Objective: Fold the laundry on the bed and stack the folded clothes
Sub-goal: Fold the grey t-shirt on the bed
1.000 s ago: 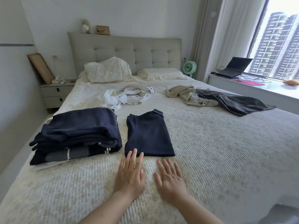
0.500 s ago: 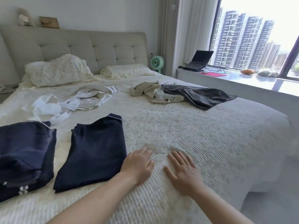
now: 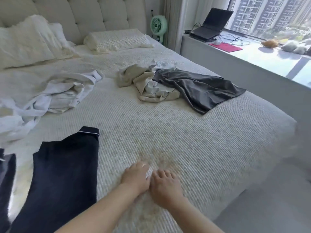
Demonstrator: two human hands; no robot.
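Note:
A folded navy garment (image 3: 62,175) lies on the bed (image 3: 185,140) at the near left. At the left edge shows a sliver of the navy folded stack (image 3: 5,179). My left hand (image 3: 135,178) and my right hand (image 3: 164,187) rest side by side on the bedspread to the right of the navy garment, holding nothing. Farther up the bed lie a crumpled white garment (image 3: 50,95), a beige garment (image 3: 143,83) with white cloth in it, and a spread dark grey garment (image 3: 198,88).
Two pillows (image 3: 116,39) lie against the padded headboard (image 3: 94,15). A green fan (image 3: 158,25) stands beside the bed. On the window ledge (image 3: 252,56) sit a laptop (image 3: 210,24), cables and a pink mat. Grey floor shows at the right.
The view has swung to the right, so the navy stack has slid almost out of view. My hands have drawn closer together on the bedspread and their fingers have curled in a little.

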